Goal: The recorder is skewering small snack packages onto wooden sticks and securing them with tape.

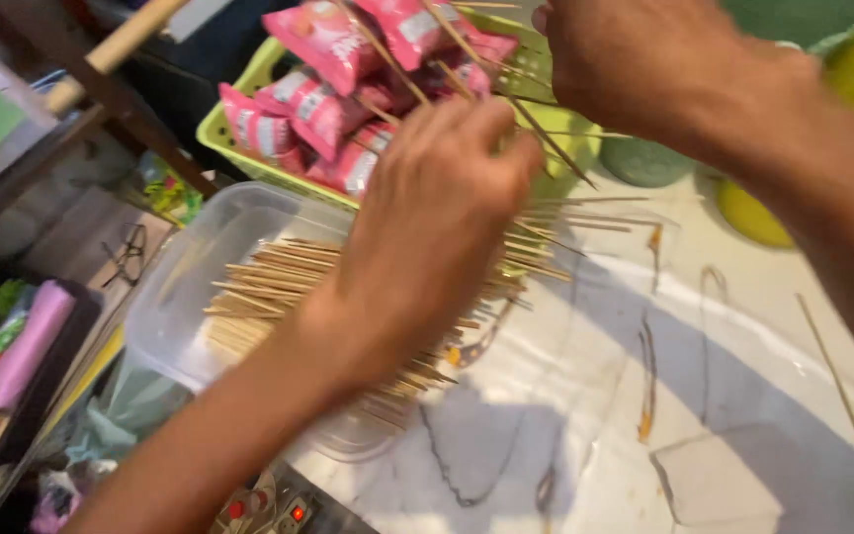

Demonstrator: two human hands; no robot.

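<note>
Marble counter, skewers half-hidden by left hand

A heap of skewers is seen lying in the tub on the counter. Behind the tub, a basket is found, with packets piled in it. Above the tub, the left hand is placed, the right hand further back.

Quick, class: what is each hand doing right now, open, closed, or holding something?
Left hand: fingers closed on thin wooden skewers above the clear plastic container.
Right hand: closed around more skewers.
</note>
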